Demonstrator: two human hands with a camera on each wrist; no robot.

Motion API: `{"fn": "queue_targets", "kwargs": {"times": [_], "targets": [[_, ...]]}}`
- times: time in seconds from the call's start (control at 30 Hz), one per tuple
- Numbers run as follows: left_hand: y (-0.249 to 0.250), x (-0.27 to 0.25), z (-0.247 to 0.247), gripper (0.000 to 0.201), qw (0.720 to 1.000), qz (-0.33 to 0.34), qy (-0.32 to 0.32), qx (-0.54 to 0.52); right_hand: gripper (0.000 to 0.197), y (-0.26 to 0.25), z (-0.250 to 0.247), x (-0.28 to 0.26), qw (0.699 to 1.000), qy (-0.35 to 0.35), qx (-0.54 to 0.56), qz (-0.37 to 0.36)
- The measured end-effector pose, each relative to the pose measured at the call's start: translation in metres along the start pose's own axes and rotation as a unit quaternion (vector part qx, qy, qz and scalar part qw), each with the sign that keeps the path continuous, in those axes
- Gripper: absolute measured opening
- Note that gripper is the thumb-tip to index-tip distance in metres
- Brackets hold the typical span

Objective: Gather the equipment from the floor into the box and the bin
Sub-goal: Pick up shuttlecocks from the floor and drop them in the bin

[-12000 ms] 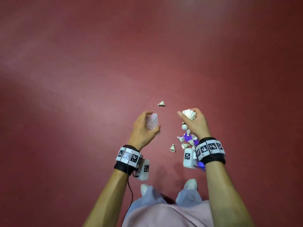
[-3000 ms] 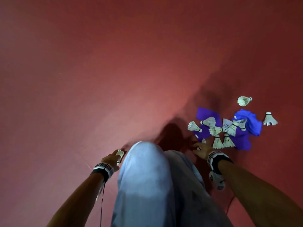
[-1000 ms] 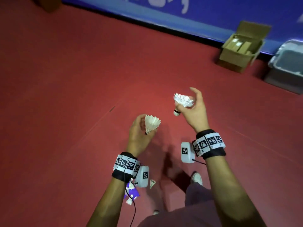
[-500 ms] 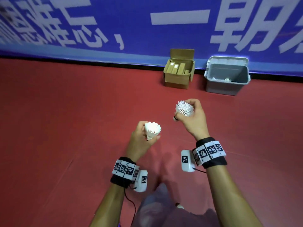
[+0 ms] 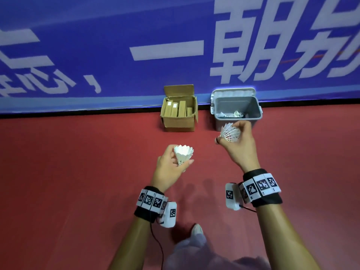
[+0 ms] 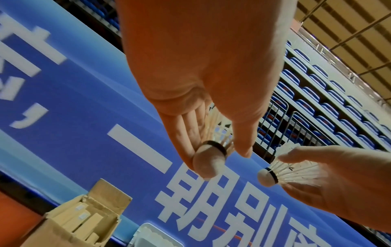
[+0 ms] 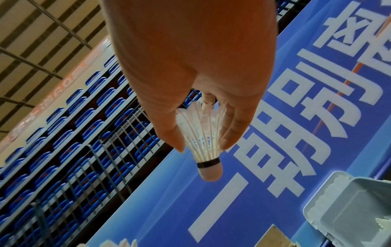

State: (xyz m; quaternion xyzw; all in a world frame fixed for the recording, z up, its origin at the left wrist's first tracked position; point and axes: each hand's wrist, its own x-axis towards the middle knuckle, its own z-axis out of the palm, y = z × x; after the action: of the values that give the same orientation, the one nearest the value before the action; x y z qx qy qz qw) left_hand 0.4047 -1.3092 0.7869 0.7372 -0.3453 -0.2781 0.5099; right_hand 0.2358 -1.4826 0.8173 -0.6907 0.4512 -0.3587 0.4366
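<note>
My left hand (image 5: 173,162) holds a white feather shuttlecock (image 5: 183,153) upright, fingers and thumb pinching its skirt near the cork (image 6: 208,164). My right hand (image 5: 236,142) grips a second shuttlecock (image 5: 229,132) by its feathers, cork (image 7: 209,170) pointing away, just in front of the grey plastic bin (image 5: 236,108). The bin stands open against the wall with a few shuttlecocks (image 5: 236,114) at its bottom. Left of it sits an open cardboard box (image 5: 179,112) holding several upright brown tubes.
A blue banner wall (image 5: 175,45) with large white characters runs behind the box and bin. The red floor (image 5: 78,172) spreads out on all sides. My own foot (image 5: 196,229) shows below the hands. Blue stadium seats (image 6: 317,86) rise beyond the banner.
Since 3 s ago I rose from the shuttlecocks and purple cloth and turned to the wall. The box and bin have come nearer; the right hand moved up to the bin's front.
</note>
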Motion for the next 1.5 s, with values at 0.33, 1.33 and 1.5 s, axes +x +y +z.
{"fn": "queue_targets", "kwargs": {"times": [0.33,1.33,1.5], "targets": [[0.028,0.213,0.072,0.050,0.986,0.059,-0.132,0.079,0.056,0.040,-0.027,0.147,0.991,0.103,-0.005,0.091],[0.078,0.759,0.239,0.039,0.976,0.037,-0.080,0.200,0.061,0.168,-0.052,0.756,0.986,0.046,-0.091,0.134],[0.079,0.874,0.281,0.050,0.972,0.039,-0.119,0.199,0.063,0.191,-0.050,0.854,0.980,0.051,-0.104,0.159]]}}
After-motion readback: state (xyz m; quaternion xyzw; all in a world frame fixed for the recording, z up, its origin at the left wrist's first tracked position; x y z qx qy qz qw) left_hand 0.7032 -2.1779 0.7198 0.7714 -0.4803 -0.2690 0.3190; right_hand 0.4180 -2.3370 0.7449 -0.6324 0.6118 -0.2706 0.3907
